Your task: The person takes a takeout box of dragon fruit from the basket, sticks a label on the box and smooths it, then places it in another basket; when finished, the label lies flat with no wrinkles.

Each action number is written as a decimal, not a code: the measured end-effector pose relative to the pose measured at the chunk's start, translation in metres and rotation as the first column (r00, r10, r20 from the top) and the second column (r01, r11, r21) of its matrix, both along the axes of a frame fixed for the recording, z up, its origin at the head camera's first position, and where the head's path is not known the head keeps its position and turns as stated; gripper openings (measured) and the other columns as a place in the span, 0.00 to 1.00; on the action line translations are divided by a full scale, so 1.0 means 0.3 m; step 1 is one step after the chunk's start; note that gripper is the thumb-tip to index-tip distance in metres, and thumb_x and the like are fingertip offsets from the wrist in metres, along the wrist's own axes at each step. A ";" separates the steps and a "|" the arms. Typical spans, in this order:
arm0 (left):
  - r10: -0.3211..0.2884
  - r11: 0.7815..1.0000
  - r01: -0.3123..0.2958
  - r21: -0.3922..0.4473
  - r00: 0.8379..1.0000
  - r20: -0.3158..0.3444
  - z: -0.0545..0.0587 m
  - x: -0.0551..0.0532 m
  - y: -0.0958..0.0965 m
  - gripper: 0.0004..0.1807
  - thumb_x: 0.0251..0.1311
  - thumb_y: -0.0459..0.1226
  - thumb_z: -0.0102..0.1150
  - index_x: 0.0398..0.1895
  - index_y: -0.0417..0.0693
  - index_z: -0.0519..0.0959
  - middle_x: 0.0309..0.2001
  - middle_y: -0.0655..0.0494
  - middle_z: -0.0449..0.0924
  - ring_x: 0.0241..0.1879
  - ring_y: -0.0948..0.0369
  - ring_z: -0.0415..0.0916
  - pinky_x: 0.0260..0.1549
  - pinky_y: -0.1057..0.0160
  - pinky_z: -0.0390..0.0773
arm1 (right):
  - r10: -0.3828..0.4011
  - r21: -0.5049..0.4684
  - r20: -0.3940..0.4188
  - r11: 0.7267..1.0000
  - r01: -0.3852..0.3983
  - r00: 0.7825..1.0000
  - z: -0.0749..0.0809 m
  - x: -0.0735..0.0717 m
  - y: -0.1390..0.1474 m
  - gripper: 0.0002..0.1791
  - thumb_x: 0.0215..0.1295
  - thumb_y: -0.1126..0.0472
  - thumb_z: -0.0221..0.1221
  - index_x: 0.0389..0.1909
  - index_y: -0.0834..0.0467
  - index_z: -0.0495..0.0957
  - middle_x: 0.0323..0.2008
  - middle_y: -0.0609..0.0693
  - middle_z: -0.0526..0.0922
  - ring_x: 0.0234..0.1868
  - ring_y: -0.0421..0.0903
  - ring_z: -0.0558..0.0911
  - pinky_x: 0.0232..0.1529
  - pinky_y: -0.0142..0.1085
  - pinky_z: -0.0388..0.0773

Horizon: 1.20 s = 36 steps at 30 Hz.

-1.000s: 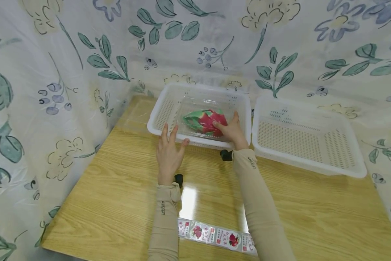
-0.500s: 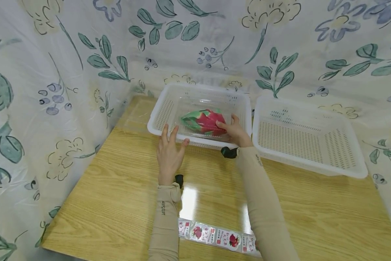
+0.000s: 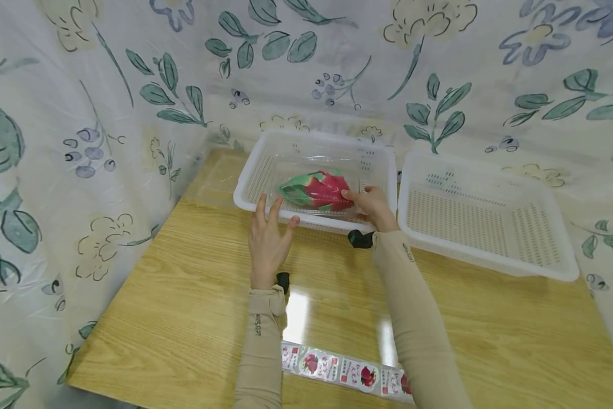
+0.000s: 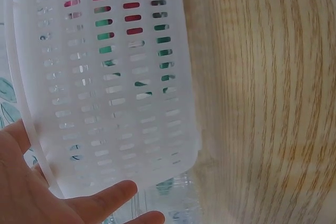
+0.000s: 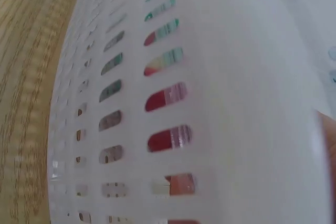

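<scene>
A red and green dragon fruit (image 3: 318, 190) lies in a clear plastic box (image 3: 358, 170), which sits inside the left white basket (image 3: 313, 137). My right hand (image 3: 371, 205) reaches over the basket's front right rim and grips the right end of the box. Its thumb lies over the red end of the fruit, while its other fingers curl at the box's far side. With fingers spread and mostly straight, my left hand (image 3: 269, 244) rests at the front left rim. Through the basket's slots (image 4: 132, 18) in the left wrist view, red and green of the fruit show.
A second white basket (image 3: 500, 268) stands to the right, nearly touching the first. Clear plastic pieces (image 3: 219, 176) lie at the left back. A strip of dragon fruit stickers (image 3: 342, 370) lies on the wooden table (image 3: 183, 318) between the forearms. A floral curtain (image 3: 332, 57) hangs close behind.
The dragon fruit and its clear box have shifted slightly left in the basket. My right hand has moved from on top of the fruit to the box's right end. My left hand has stayed put.
</scene>
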<state>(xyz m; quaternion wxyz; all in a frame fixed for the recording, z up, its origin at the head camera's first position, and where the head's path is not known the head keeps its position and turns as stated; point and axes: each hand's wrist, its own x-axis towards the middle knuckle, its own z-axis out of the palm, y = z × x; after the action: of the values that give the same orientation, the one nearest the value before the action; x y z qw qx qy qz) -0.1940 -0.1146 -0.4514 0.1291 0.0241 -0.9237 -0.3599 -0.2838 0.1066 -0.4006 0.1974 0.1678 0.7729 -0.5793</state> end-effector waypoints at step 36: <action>-0.017 1.000 0.016 0.016 0.999 0.033 0.014 0.013 -0.004 0.50 0.56 0.75 0.22 0.75 0.59 0.56 0.79 0.52 0.37 0.70 0.31 0.50 0.63 0.29 0.56 | -0.171 -0.333 -0.132 0.935 0.119 0.976 0.045 0.022 -0.016 0.37 0.70 0.53 0.41 0.76 0.32 0.38 0.78 0.43 0.36 0.74 0.58 0.51 0.54 0.66 0.72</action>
<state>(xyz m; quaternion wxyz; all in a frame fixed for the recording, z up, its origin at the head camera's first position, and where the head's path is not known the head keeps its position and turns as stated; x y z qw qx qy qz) -0.1900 -0.1158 -0.4472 0.1107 0.0234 -0.9231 -0.3676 -0.2772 0.1018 -0.3869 0.1167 0.1434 0.6661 -0.7226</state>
